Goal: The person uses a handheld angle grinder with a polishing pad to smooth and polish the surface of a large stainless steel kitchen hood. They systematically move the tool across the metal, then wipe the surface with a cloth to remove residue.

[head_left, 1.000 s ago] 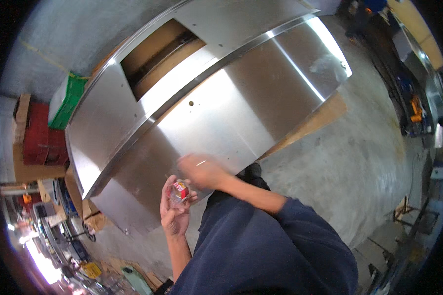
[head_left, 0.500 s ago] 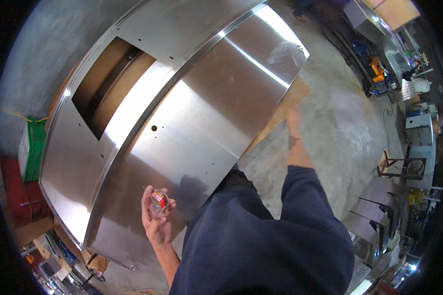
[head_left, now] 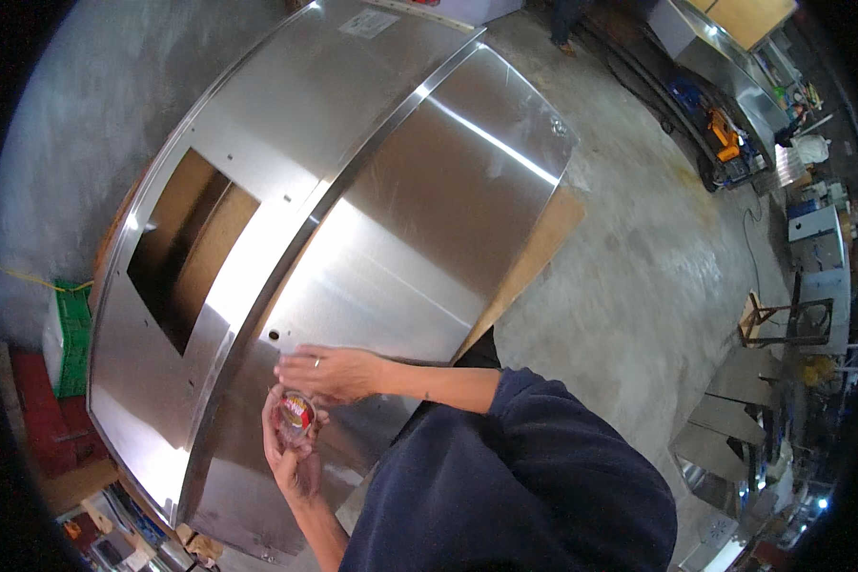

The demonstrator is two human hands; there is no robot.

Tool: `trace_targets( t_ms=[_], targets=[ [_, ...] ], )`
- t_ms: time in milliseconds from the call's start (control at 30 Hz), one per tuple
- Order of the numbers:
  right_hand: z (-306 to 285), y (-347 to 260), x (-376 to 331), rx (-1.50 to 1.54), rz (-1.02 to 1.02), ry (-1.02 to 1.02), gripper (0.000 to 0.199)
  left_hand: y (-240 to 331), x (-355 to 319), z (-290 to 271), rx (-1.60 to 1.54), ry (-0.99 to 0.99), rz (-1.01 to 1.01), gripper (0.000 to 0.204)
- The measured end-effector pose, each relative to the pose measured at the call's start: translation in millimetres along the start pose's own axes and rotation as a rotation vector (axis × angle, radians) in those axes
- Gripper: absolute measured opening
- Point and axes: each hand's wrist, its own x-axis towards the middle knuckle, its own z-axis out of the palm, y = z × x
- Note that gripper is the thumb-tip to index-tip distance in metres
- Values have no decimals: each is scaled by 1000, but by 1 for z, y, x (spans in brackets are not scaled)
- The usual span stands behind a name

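In my left hand [head_left: 296, 467] I hold a small, round, see-through item [head_left: 297, 412] with a red and yellow label, its fingers curled around the sides. My right hand [head_left: 329, 372] reaches across from the right, just above that item, a ring on one finger. Its fingers are stretched out toward the left hand's fingertips; whether they touch the item is hard to see. Both hands are over a large brushed metal panel [head_left: 400, 219], which has a small round hole near the right hand's fingertips and a rectangular cutout farther left.
A brown board [head_left: 529, 262] shows under the panel's right edge. At the left stand a green crate [head_left: 73, 343] and red boxes [head_left: 57, 410]. Orange equipment [head_left: 723, 136] and a dark metal frame [head_left: 801, 319] stand along the right. Someone's leg [head_left: 564, 24] shows at the far edge.
My right hand has swung in from over the floor on the right to beside the round item. The left hand keeps holding it. The panel appears lower in view as the head moved.
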Motion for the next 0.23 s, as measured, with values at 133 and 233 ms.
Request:
trace_targets(
  t_ms=[133, 233],
  targets=[
    [-22, 59, -5, 23, -87, -61, 73, -10, -8, 19, 32, 46, 4, 103],
    [-98, 151, -26, -19, 107, -148, 85, -21, -6, 58, 3, 123, -14, 104]
  ],
)
